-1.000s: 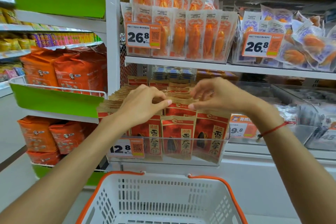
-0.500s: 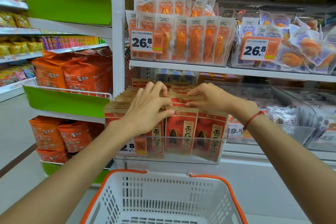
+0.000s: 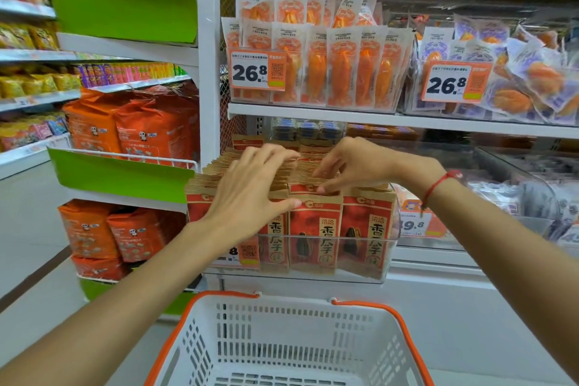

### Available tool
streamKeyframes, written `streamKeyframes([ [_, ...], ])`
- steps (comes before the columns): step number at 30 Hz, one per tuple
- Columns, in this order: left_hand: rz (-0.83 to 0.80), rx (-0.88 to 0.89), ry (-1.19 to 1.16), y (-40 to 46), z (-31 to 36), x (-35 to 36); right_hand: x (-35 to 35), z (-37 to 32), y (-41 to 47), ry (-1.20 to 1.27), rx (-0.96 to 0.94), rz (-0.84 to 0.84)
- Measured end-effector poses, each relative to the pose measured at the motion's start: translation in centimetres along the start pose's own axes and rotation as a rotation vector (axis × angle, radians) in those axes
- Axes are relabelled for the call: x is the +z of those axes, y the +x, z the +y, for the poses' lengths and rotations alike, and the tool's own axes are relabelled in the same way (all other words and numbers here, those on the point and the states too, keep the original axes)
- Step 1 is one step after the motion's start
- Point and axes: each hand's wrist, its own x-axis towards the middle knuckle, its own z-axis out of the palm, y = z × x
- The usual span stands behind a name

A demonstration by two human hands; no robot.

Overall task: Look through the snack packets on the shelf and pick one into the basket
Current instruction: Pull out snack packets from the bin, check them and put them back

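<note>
Rows of red-and-brown paper snack packets [image 3: 315, 229] stand upright in clear plastic shelf bin [image 3: 360, 276], directly above white plastic basket w/ orange rim [image 3: 291, 351]. Left hand [image 3: 247, 194] lies flat on packet tops, fingers spread, gripping nothing. Right hand [image 3: 351, 166], fingertips curled, pinches a packet top edge in middle row.

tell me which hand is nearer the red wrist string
Right. The string is tied round the right hand's own wrist; the left hand lies well to its left, on the packets.

Two orange price tags [image 3: 257, 69] [image 3: 452, 81] read 26.8; packets [image 3: 315, 230] read 香瓜子.
</note>
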Motion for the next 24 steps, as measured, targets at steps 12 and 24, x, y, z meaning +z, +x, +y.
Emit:
streamKeyframes([
  [12,-0.175,0.154,0.247,0.7,-0.3,0.9,0.6,-1.3,0.2,-0.085,-0.007,-0.015],
  [24,-0.104,-0.160,-0.101,0.9,-0.2,1.7,0.5,1.6,0.0,0.015,0.070,0.084],
])
